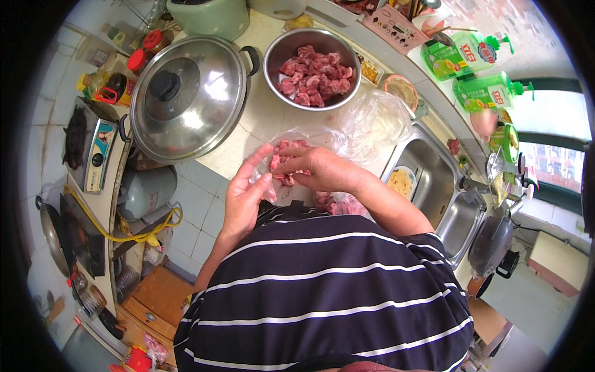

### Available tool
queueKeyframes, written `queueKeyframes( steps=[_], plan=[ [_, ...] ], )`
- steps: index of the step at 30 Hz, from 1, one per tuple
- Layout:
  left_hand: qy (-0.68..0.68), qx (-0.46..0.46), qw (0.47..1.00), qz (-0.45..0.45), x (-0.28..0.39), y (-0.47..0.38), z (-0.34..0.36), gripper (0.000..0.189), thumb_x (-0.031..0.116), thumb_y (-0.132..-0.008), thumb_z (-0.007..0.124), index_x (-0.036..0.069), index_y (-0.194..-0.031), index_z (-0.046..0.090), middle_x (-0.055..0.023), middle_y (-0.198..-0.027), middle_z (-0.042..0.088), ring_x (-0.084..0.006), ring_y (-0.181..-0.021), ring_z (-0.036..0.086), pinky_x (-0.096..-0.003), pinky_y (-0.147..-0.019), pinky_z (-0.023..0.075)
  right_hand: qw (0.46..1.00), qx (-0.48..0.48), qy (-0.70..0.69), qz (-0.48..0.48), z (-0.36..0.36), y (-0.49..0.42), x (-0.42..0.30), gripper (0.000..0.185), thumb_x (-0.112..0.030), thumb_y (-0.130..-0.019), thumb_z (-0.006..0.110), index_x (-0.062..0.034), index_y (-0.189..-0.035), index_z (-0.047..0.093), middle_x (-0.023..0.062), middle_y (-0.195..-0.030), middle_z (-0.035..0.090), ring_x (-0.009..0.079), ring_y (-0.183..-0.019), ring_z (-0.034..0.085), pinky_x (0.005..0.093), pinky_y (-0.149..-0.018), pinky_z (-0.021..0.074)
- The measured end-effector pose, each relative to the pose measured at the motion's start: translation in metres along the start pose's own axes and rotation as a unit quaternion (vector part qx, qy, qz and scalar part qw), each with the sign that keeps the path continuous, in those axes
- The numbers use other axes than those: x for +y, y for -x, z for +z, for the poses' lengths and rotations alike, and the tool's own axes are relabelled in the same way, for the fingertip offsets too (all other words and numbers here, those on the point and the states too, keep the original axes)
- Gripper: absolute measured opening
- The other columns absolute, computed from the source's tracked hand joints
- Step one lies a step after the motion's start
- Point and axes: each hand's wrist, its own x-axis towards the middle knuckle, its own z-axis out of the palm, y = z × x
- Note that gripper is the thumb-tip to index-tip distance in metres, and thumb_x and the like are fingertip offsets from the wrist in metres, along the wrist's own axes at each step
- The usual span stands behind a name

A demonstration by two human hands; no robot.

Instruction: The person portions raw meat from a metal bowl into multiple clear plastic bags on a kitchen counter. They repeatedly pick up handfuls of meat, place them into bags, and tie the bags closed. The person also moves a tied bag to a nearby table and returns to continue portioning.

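A clear plastic bag point(325, 135) lies spread on the counter before me, with cut raw meat point(281, 156) on it. My left hand point(244, 197) is at the bag's left side, thin plastic between its thumb and fingers. Over the meat, my right hand point(320, 169) reaches in from the right, fingertips touching the pieces; whether it grips one is hidden. Another plastic bag of meat point(339, 203) sits close to my body, partly covered by my right forearm. Beyond my hands, a steel bowl point(312, 103) holds many chunks of raw meat point(316, 76).
A large lidded pan point(190, 97) stands at the left. Crumpled plastic bags point(374, 121) lie right of the bowl. The steel sink point(430, 186) holds a plate of food point(400, 181). Green pump bottles point(483, 92) line the window ledge. A gas stove point(97, 153) is far left.
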Motion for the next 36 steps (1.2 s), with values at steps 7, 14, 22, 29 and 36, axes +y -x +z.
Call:
queueKeyframes(
  steps=[7,14,22,29,36],
  plan=[
    [-0.008,-0.018,1.000,0.004,0.000,-0.002,-0.003,0.049,-0.004,-0.092,0.048,0.000,-0.140,0.038,-0.0082,-0.142,0.045,-0.0041,-0.066,0.055,-0.0210,-0.062,0.0505,0.975,0.171,-0.079,0.116,-0.048,-0.017,0.035,0.024,-0.002,-0.075,0.060,-0.0073,-0.095,0.072,0.0138,-0.083,0.070,0.0247,-0.077,0.069,0.0336,-0.072,0.0546],
    [-0.012,-0.010,1.000,0.007,-0.002,-0.004,-0.005,0.049,-0.003,-0.092,0.049,0.000,-0.140,0.039,-0.0090,-0.142,0.045,-0.0044,-0.066,0.055,-0.0212,-0.061,0.0504,0.831,0.133,0.419,0.341,-0.115,-0.066,0.147,0.029,-0.010,-0.080,0.056,-0.0066,-0.107,0.064,0.0173,-0.101,0.067,0.0346,-0.097,0.065,0.0432,-0.082,0.0529],
    [-0.004,0.004,1.000,0.004,-0.003,-0.006,-0.011,0.048,-0.003,-0.092,0.050,-0.001,-0.139,0.040,-0.0096,-0.140,0.047,-0.0048,-0.067,0.056,-0.0217,-0.061,0.0505,0.920,0.205,-0.009,0.334,-0.128,-0.049,0.147,0.030,-0.001,-0.085,0.050,0.0020,-0.112,0.063,0.0130,-0.099,0.069,0.0215,-0.092,0.067,0.0318,-0.073,0.0554],
    [-0.006,0.000,1.000,0.007,-0.003,-0.009,-0.009,0.048,-0.003,-0.091,0.051,-0.001,-0.138,0.041,-0.0098,-0.139,0.049,-0.0053,-0.067,0.056,-0.0222,-0.061,0.0503,0.778,0.252,-0.564,0.114,-0.119,-0.020,0.104,0.037,0.005,-0.086,0.051,0.0043,-0.123,0.056,0.0130,-0.110,0.065,0.0211,-0.096,0.066,0.0279,-0.083,0.0524],
    [0.001,0.020,1.000,0.011,-0.004,-0.007,-0.007,0.047,-0.004,-0.091,0.050,-0.002,-0.137,0.042,-0.0086,-0.131,0.054,-0.0045,-0.065,0.053,-0.0222,-0.060,0.0492,0.837,0.140,-0.522,0.086,-0.070,-0.012,0.040,0.019,-0.006,-0.090,0.059,0.0025,-0.107,0.063,0.0139,-0.103,0.068,0.0180,-0.096,0.065,0.0298,-0.085,0.0524]
  ],
)
